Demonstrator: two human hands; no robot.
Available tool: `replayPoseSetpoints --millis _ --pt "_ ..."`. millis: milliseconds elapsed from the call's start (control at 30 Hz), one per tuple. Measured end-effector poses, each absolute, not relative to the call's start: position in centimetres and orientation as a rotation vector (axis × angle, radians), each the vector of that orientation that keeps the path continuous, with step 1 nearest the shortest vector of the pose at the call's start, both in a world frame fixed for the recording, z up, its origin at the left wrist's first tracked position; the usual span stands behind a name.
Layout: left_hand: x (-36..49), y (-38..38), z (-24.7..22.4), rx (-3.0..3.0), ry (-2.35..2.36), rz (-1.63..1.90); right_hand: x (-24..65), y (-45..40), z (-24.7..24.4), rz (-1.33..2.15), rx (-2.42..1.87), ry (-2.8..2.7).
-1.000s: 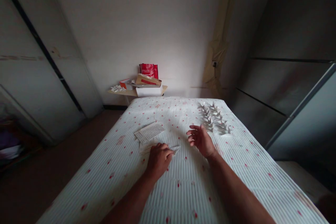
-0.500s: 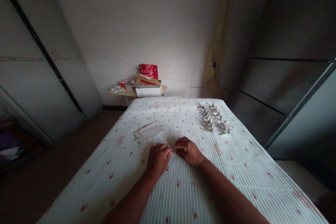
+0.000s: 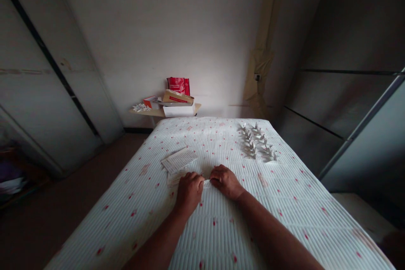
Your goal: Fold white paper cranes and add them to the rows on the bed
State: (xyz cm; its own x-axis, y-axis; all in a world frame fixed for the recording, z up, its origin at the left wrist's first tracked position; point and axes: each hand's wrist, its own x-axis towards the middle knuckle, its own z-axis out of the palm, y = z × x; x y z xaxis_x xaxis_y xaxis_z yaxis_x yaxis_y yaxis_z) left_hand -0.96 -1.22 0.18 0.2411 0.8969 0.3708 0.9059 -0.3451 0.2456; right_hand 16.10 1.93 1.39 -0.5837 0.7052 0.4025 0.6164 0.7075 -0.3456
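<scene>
Between my hands, low over the bed, is a small piece of folded white paper [image 3: 206, 183], mostly covered by my fingers. My left hand [image 3: 190, 192] has its fingers closed on the paper's left end. On the other end, my right hand [image 3: 227, 181] pinches with curled fingers. Beyond my left hand lies a stack of printed paper sheets [image 3: 179, 159], its lower sheets partly hidden by that hand. Folded paper cranes [image 3: 253, 143] stand in rows at the bed's far right.
A ribbed white bedspread [image 3: 221, 228] with red specks covers the bed. Past its far end, a small table [image 3: 152, 112] bears a white box [image 3: 179, 111], a red bag [image 3: 179, 86] and more folded paper pieces [image 3: 141, 107]. Cabinets flank both sides.
My hands have drawn slightly apart, the left one shifting a little to the left. More of the white paper shows between them now.
</scene>
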Motion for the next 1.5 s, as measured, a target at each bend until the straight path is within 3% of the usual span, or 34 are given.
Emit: replayPoseSetpoints --millis 1500 --pt "-1.0 -2.2 1.0 -2.605 -1.737 -0.746 16.2 0.2 1.1 0.327 -1.062 -2.327"
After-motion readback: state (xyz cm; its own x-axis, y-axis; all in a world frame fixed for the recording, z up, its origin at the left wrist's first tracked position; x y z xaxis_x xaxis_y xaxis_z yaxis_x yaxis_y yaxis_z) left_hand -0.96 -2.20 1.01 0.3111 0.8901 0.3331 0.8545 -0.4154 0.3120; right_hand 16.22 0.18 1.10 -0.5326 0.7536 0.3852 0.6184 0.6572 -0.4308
